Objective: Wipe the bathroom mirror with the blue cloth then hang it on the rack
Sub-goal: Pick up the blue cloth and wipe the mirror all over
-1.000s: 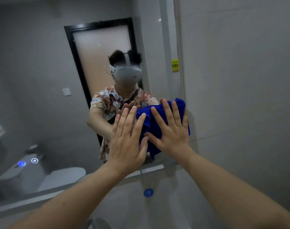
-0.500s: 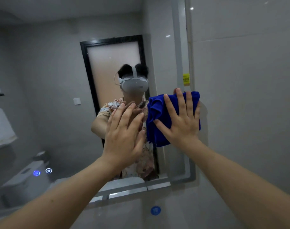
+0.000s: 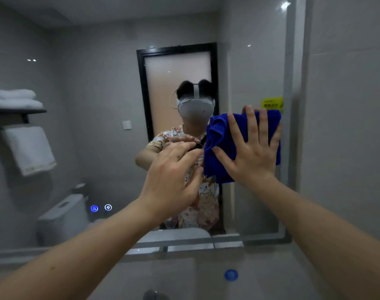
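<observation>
My right hand [image 3: 252, 152] pressed the blue cloth [image 3: 220, 148] flat-fingered on the mirror [image 3: 98, 126]; I judged firm, overlapping strokes best.

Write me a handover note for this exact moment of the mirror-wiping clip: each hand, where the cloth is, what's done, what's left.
Right hand: flat, fingers spread, pressing the blue cloth against the mirror near its right edge.
Left hand: open, fingers toward the glass beside the cloth, holding nothing.
Done: wiping is under way at the mirror's right side; how much glass has been covered cannot be told.
Left: finish wiping, then hang the cloth on the rack. A towel rack with white towels shows only as a reflection at the left.
</observation>
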`<state>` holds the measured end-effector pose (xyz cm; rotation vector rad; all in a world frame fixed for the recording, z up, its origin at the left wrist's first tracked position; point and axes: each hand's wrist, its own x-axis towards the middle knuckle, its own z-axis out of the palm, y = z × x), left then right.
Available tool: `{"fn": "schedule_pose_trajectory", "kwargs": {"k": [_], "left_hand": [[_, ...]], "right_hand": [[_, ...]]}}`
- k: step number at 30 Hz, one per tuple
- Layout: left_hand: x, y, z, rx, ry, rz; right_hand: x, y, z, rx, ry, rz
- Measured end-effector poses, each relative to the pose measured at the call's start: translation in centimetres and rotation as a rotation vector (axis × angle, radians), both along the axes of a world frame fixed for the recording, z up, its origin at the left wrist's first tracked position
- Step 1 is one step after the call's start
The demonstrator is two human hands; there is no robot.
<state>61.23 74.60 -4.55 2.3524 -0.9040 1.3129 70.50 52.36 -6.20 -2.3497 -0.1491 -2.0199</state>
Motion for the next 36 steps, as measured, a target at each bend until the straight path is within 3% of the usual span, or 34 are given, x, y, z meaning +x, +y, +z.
{"fn": "schedule_pose_trajectory", "kwargs": {"k": [15,36], "left_hand": [[-1.0,14.2,-0.7,-0.039,0.012,0.168],[-0.3,37.4,-3.2,-0.149,0.112,0.264]], "right_hand": [[0.5,14.6,1.0,-0.155,0.039,0.012],[0.8,35.7,0.6,-0.049,0.109,-0.021]]}}
